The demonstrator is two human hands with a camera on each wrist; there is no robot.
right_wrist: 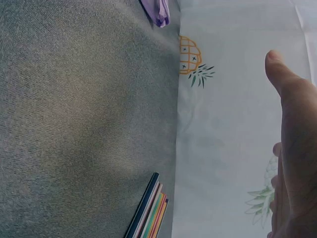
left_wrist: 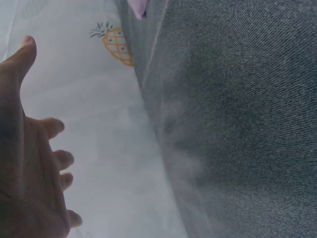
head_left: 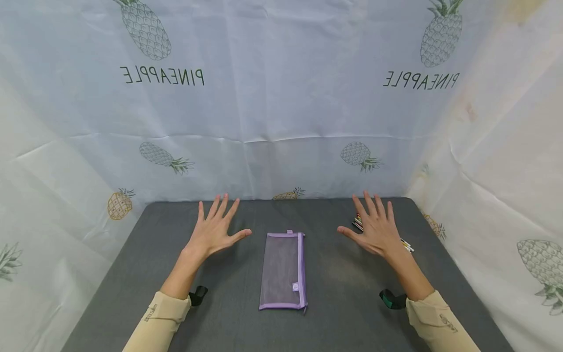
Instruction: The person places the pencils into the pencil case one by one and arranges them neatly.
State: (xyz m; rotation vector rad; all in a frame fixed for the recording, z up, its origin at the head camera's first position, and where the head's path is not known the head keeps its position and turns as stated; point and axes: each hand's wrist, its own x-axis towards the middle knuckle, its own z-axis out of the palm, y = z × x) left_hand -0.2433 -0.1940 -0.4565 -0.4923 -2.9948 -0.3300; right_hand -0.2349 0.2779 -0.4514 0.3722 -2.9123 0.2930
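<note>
A purple mesh zipper pouch (head_left: 281, 269) lies flat in the middle of the dark grey table, its zipper along the right side. To its left, my left hand (head_left: 214, 232) hovers with fingers spread and holds nothing. My right hand (head_left: 374, 232) is spread too, above a bundle of slim pencils or pens (head_left: 406, 245) that it partly hides in the head view. The right wrist view shows this bundle (right_wrist: 148, 213) in dark, pink, green and yellow, lying apart from the hand. Only a corner of the pouch (left_wrist: 138, 7) appears in the left wrist view.
A white curtain (head_left: 281, 107) printed with pineapples stands behind the table (head_left: 237, 322) and along both sides. Dark bands (head_left: 199, 296) sit at both wrists, below the rolled beige sleeves (head_left: 160, 318).
</note>
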